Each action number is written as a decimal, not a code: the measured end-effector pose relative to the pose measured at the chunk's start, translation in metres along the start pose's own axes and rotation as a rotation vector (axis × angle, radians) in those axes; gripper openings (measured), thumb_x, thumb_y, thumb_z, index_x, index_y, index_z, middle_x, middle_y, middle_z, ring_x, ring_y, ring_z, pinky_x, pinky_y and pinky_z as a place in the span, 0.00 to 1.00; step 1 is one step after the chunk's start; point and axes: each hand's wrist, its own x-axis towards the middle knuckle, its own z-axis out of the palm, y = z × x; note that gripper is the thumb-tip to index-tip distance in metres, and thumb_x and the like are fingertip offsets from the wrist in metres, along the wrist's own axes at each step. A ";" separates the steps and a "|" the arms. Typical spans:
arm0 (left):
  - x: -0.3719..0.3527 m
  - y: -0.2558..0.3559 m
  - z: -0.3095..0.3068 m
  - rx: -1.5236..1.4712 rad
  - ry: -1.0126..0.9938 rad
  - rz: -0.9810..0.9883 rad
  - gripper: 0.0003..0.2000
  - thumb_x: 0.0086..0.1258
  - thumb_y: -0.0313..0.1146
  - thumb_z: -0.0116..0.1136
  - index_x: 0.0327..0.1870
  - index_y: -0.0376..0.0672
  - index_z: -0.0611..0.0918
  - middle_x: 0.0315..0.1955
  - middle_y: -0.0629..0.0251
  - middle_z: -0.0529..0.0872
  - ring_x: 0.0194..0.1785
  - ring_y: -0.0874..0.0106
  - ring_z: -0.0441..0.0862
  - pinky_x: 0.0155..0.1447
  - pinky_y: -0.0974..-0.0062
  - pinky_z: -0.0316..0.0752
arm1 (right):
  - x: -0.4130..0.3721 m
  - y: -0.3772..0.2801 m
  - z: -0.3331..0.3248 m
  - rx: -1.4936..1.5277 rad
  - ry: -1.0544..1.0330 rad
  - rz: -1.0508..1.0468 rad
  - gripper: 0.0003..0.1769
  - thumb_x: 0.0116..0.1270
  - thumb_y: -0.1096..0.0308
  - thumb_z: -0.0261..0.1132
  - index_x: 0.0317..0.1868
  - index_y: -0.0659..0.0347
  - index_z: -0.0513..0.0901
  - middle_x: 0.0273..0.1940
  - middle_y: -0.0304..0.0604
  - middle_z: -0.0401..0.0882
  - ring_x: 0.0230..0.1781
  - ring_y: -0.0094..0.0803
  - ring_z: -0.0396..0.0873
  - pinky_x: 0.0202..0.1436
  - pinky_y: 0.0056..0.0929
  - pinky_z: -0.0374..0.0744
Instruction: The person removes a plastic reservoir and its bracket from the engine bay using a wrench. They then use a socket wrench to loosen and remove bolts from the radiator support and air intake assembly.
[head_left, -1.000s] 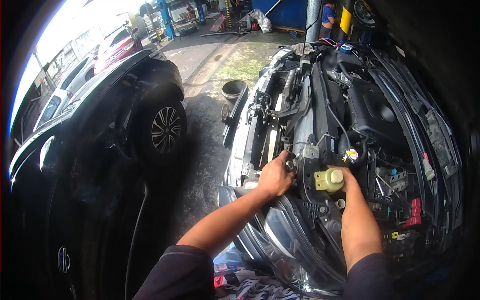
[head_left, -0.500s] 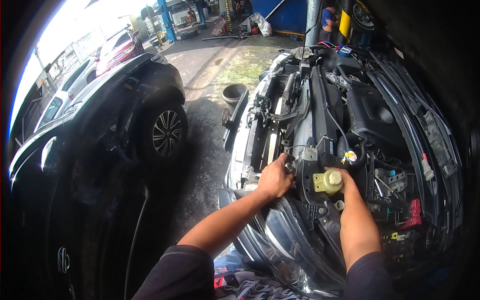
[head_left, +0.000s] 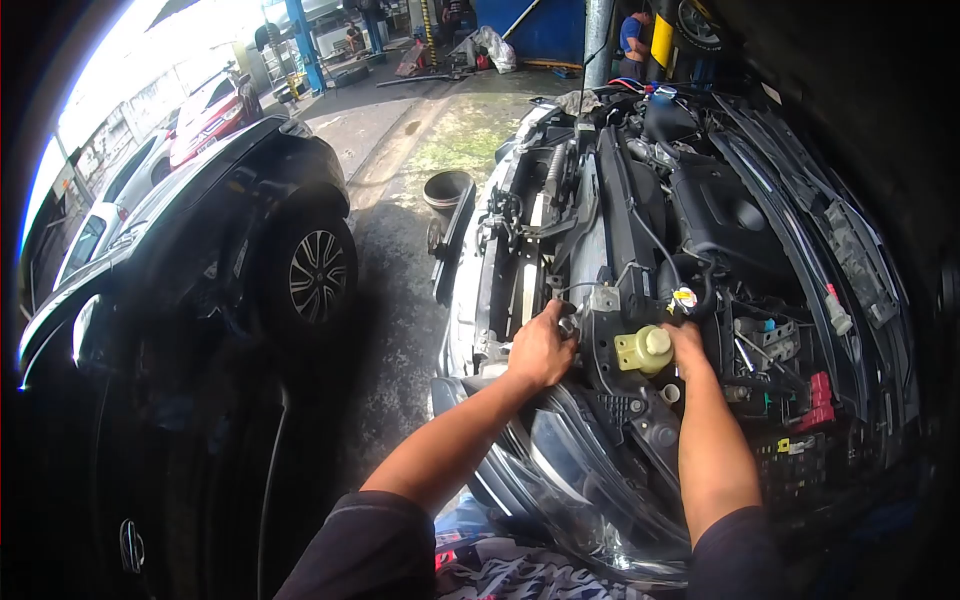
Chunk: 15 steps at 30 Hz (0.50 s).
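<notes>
My left hand (head_left: 543,347) is at the front crossmember of an opened engine bay, its fingers curled round a small part that I cannot make out. Beside it, a dark bracket (head_left: 603,325) with holes runs along the crossmember. My right hand (head_left: 687,343) reaches down just behind a yellowish plastic fluid reservoir (head_left: 645,348) with a round cap. The right fingertips are hidden among the parts below. Under the reservoir, a short pale open pipe end (head_left: 670,394) shows. The headlight (head_left: 560,455) lies in front of my forearms.
A black engine cover (head_left: 720,210) and loose tools (head_left: 760,350) lie further into the bay. A red plastic part (head_left: 820,400) sits at the right. A dark car (head_left: 200,330) stands to the left, with a bucket (head_left: 447,190) on the floor between. A person (head_left: 633,45) is at the back.
The view has shifted slightly, so the scene sits further left. My right hand shows more beside the reservoir and has moved a little away from it. My left hand stays at the same spot.
</notes>
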 end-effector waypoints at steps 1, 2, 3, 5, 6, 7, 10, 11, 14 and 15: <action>-0.003 0.002 -0.002 -0.012 0.015 0.037 0.22 0.68 0.35 0.64 0.60 0.39 0.75 0.46 0.41 0.87 0.54 0.42 0.84 0.61 0.51 0.77 | -0.008 -0.011 0.000 -0.107 0.048 -0.001 0.24 0.59 0.57 0.74 0.42 0.74 0.84 0.36 0.53 0.86 0.36 0.39 0.85 0.41 0.41 0.80; -0.004 0.004 -0.004 -0.015 0.015 0.026 0.21 0.68 0.34 0.64 0.60 0.40 0.75 0.46 0.41 0.88 0.54 0.43 0.84 0.60 0.51 0.77 | -0.018 -0.021 -0.003 -0.088 -0.021 -0.009 0.24 0.60 0.55 0.71 0.40 0.74 0.84 0.34 0.54 0.85 0.34 0.37 0.84 0.39 0.41 0.79; -0.004 0.007 -0.005 -0.025 0.006 0.021 0.21 0.68 0.34 0.65 0.60 0.41 0.76 0.46 0.42 0.88 0.54 0.43 0.84 0.60 0.51 0.77 | -0.036 -0.039 -0.004 -0.071 0.018 0.002 0.21 0.60 0.57 0.70 0.37 0.73 0.85 0.33 0.51 0.85 0.33 0.36 0.83 0.38 0.41 0.78; 0.000 -0.005 0.006 -0.063 0.037 0.055 0.19 0.67 0.33 0.64 0.59 0.43 0.77 0.44 0.43 0.88 0.54 0.44 0.85 0.60 0.52 0.77 | -0.065 -0.065 -0.008 -0.060 0.128 -0.018 0.17 0.64 0.59 0.69 0.40 0.69 0.87 0.31 0.42 0.84 0.29 0.29 0.79 0.30 0.32 0.74; -0.001 -0.001 0.003 -0.045 0.038 0.051 0.19 0.67 0.32 0.64 0.59 0.44 0.77 0.44 0.44 0.88 0.53 0.44 0.85 0.60 0.52 0.77 | -0.063 -0.061 -0.007 -0.014 0.162 -0.079 0.16 0.65 0.61 0.68 0.40 0.69 0.86 0.30 0.40 0.83 0.28 0.27 0.78 0.29 0.31 0.73; -0.002 0.002 0.001 -0.026 0.045 0.044 0.19 0.67 0.32 0.64 0.59 0.46 0.78 0.44 0.44 0.89 0.53 0.44 0.85 0.59 0.52 0.77 | -0.070 -0.066 -0.005 0.043 0.202 -0.078 0.15 0.65 0.62 0.69 0.40 0.69 0.86 0.30 0.39 0.83 0.28 0.27 0.77 0.31 0.30 0.74; -0.003 0.003 0.001 -0.031 0.063 0.042 0.18 0.66 0.32 0.65 0.58 0.47 0.79 0.45 0.44 0.89 0.53 0.44 0.85 0.59 0.52 0.77 | -0.095 -0.093 -0.002 0.035 0.264 -0.125 0.14 0.65 0.63 0.70 0.41 0.69 0.86 0.32 0.39 0.84 0.32 0.25 0.79 0.38 0.28 0.77; -0.003 0.004 0.001 -0.038 0.053 0.017 0.18 0.66 0.32 0.65 0.58 0.46 0.79 0.45 0.44 0.89 0.53 0.45 0.85 0.59 0.53 0.78 | -0.107 -0.105 -0.004 0.020 0.296 -0.164 0.14 0.65 0.64 0.70 0.41 0.68 0.86 0.32 0.39 0.84 0.33 0.24 0.79 0.38 0.28 0.77; -0.003 0.002 0.001 -0.042 0.056 0.028 0.19 0.66 0.32 0.65 0.59 0.46 0.79 0.46 0.44 0.89 0.54 0.44 0.85 0.59 0.52 0.78 | -0.150 -0.160 -0.035 -0.148 0.320 -0.251 0.14 0.64 0.63 0.72 0.41 0.67 0.87 0.34 0.48 0.88 0.36 0.35 0.86 0.45 0.34 0.82; -0.003 0.001 0.002 -0.037 0.059 0.033 0.20 0.67 0.32 0.64 0.59 0.45 0.78 0.46 0.44 0.89 0.54 0.44 0.85 0.59 0.52 0.78 | -0.161 -0.174 -0.051 -0.255 0.351 -0.285 0.14 0.64 0.62 0.71 0.40 0.66 0.88 0.34 0.50 0.89 0.36 0.37 0.87 0.46 0.35 0.82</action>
